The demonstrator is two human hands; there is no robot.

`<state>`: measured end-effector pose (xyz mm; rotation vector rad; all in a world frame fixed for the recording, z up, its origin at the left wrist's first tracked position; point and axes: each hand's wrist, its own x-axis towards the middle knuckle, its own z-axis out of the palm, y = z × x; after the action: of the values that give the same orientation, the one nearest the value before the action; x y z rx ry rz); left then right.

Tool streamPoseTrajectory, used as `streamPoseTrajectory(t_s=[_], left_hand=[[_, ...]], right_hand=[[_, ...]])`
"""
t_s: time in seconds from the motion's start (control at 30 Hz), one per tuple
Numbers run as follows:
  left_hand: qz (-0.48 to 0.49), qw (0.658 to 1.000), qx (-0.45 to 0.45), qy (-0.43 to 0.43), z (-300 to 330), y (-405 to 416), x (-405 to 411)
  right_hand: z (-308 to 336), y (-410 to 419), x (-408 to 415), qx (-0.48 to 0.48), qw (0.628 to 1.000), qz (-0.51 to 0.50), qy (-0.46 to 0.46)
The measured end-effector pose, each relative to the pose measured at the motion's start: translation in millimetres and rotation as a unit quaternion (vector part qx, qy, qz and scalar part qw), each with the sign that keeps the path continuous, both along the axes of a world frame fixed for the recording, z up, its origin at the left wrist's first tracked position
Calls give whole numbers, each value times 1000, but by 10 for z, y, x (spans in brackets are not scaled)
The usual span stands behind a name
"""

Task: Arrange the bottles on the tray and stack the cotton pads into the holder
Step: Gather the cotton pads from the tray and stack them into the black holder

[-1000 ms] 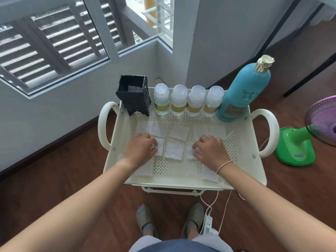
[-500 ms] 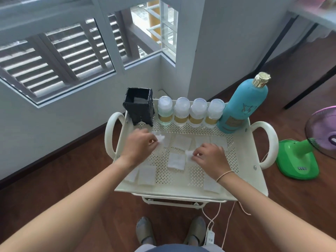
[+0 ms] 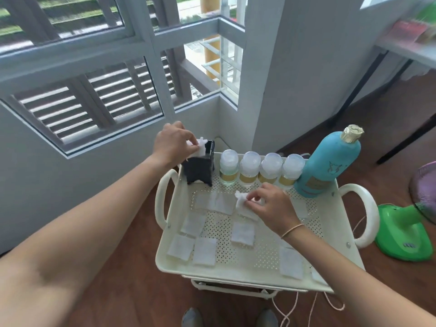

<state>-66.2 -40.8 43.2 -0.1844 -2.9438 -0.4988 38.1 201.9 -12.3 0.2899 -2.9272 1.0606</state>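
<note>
Nearest me, along the near edge of the cream perforated tray (image 3: pixel 238 267), several flat cotton pads (image 3: pixel 204 251) lie loose: two side by side at the near left corner, one just beyond them, one near the middle, and one more toward the near right corner. A further pair lies overlapping in the far left part of the tray floor.

My right hand (image 3: pixel 273 210) hovers over the middle of the tray, thumb and forefinger pinched together on a crumpled white pad (image 3: pixel 241 200) lifted clear of the floor; the other fingers curl loosely. A thin band sits on that wrist.

Farther out, my left hand (image 3: pixel 173 145) reaches over the far left corner, its fingertips closed on another white pad (image 3: pixel 201 147) that is partly down in the open top of the black holder (image 3: pixel 200 168). The holder stands upright in that corner on short legs.

Along the far edge, just right of the holder, four small bottles (image 3: pixel 259 169) with clear domed caps and yellowish bands stand upright in a row, touching or nearly so. At the far right corner the tall teal bottle (image 3: pixel 330 164) with a gold cap stands beside the last of them, looking tilted in this wide view.

The tray has a looped handle at each side. Off its right edge, on the wooden floor, stands a green fan base (image 3: pixel 401 234).
</note>
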Motion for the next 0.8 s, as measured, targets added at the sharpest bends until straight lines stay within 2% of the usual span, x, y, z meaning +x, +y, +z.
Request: streamPoseTrajectory(t_s=[0.13,0.33,0.53,0.63,0.7,0.8], left_hand=[[-12,998,-50,-41,-146,33,-122],[-41,988,-59,-139,-250,-40,-285],[-74,983,94,-139,-116,-320,-309],[-91,961,115,-235,-118,-489,-253],[-96,952,98,-275,-173,-538,-224],[-89,954,101,-267,-249,-557,-232]], right_hand=[[-39,17,9,-4,1000,-8,-13],[23,-6,-24,-11,999,-14,-36],[445,-356,-436,-67,998,12,-3],[599,-698,-780,-70,997,12,23],[617,-943,-991,-42,999,9,27],[523,-1226,-1223,63,998,10,25]])
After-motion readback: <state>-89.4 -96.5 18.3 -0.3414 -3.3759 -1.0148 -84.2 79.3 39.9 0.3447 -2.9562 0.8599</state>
